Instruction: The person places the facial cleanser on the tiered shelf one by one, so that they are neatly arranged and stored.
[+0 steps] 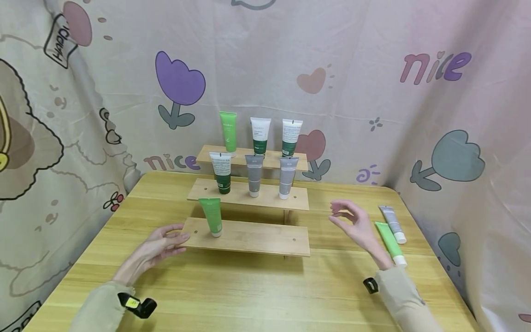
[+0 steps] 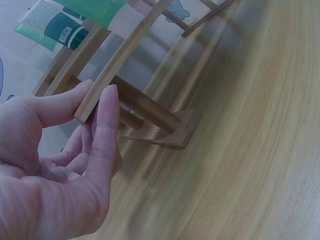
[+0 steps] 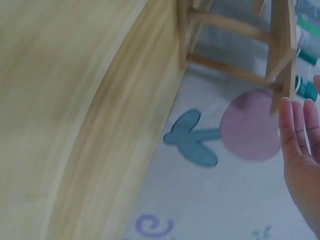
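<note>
My left hand [image 1: 159, 246] pinches the left end of the lowest board of a three-tier wooden display rack [image 1: 257, 240]. In the left wrist view, thumb and forefinger lie on either face of the board's end [image 2: 107, 75]. Close to that hand, a green tube [image 1: 213, 216] stands cap-down on the lowest board. My right hand [image 1: 356, 223] is in the air to the right of the rack, fingers loosely bent with nothing between them. The right wrist view shows its fingers [image 3: 287, 125] overlapping the rack's edge.
On the middle board stand a white-and-green tube [image 1: 222, 173] and two grey tubes [image 1: 254, 175]. The top board bears a green tube [image 1: 229, 131] and two white-and-green tubes [image 1: 260, 136]. At the table's right lie a grey tube [image 1: 392, 223] and a green tube [image 1: 390, 242]. A printed curtain [image 1: 257, 55] hangs behind.
</note>
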Demonstrator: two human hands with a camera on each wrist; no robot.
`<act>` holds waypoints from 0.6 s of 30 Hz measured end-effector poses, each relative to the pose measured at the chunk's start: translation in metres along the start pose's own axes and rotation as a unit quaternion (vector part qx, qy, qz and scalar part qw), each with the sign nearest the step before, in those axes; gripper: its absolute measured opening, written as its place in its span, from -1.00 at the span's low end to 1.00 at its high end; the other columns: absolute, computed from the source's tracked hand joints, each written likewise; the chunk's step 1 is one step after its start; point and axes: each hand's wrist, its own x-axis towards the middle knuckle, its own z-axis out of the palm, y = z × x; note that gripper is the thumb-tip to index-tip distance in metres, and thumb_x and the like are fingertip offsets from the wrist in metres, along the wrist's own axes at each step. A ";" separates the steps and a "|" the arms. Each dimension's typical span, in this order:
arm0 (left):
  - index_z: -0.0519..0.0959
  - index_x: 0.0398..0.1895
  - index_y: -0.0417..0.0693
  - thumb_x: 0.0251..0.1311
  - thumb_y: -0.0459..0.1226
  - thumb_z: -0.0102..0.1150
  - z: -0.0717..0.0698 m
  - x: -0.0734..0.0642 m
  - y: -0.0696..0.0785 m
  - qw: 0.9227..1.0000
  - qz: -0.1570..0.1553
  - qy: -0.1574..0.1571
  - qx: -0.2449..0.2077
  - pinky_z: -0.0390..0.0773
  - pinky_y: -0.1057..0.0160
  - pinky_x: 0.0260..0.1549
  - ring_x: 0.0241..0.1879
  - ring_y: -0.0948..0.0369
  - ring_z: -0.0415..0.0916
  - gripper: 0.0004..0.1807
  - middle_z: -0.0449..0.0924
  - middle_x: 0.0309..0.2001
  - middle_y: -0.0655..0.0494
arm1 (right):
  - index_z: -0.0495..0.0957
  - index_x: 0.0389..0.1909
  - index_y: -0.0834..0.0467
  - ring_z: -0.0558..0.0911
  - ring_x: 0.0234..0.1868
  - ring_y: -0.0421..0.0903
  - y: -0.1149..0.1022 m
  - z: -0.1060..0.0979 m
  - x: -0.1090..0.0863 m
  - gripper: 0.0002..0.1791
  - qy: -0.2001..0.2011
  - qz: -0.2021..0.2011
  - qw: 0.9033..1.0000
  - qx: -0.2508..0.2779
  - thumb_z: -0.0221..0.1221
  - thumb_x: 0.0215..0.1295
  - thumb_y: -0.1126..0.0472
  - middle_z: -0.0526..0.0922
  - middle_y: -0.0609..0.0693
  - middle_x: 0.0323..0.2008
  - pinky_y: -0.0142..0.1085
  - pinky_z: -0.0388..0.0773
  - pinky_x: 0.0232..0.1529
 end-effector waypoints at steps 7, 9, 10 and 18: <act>-0.26 0.54 -0.47 0.42 -0.30 0.16 0.000 0.000 -0.001 1.000 0.003 -0.002 -0.002 0.76 0.34 -0.02 -0.14 0.39 0.62 -0.07 0.53 -0.06 0.19 | 0.49 0.02 0.56 0.64 -0.12 -0.27 0.011 -0.034 -0.013 -0.55 0.009 0.017 1.000 -0.004 0.26 0.05 0.71 0.67 -0.23 -0.14 -0.54 0.70 -0.04; -0.26 0.54 -0.47 0.43 -0.29 0.16 -0.001 0.000 -0.001 1.000 0.005 -0.002 -0.001 0.76 0.34 -0.02 -0.13 0.39 0.62 -0.06 0.53 -0.03 0.17 | 0.48 0.01 0.59 0.64 -0.12 -0.29 0.016 -0.044 -0.017 -0.56 0.011 0.015 1.000 -0.005 0.25 0.04 0.72 0.67 -0.25 -0.14 -0.56 0.69 -0.05; -0.27 0.54 -0.47 0.43 -0.29 0.16 -0.001 0.000 -0.001 1.000 0.006 -0.003 0.000 0.76 0.35 -0.02 -0.12 0.39 0.62 -0.06 0.52 -0.02 0.16 | 0.48 0.01 0.60 0.64 -0.12 -0.30 0.018 -0.048 -0.019 -0.56 0.013 0.016 1.000 -0.006 0.24 0.04 0.73 0.67 -0.26 -0.14 -0.55 0.70 -0.06; -0.26 0.54 -0.47 0.42 -0.27 0.17 0.000 -0.001 -0.001 1.000 0.006 0.002 0.002 0.76 0.35 -0.03 -0.12 0.39 0.63 -0.05 0.52 0.00 0.12 | 0.48 0.02 0.56 0.61 -0.14 -0.42 0.031 -0.081 -0.039 -0.58 0.013 0.078 0.996 -0.041 0.27 0.10 0.66 0.64 -0.36 -0.16 -0.62 0.68 -0.10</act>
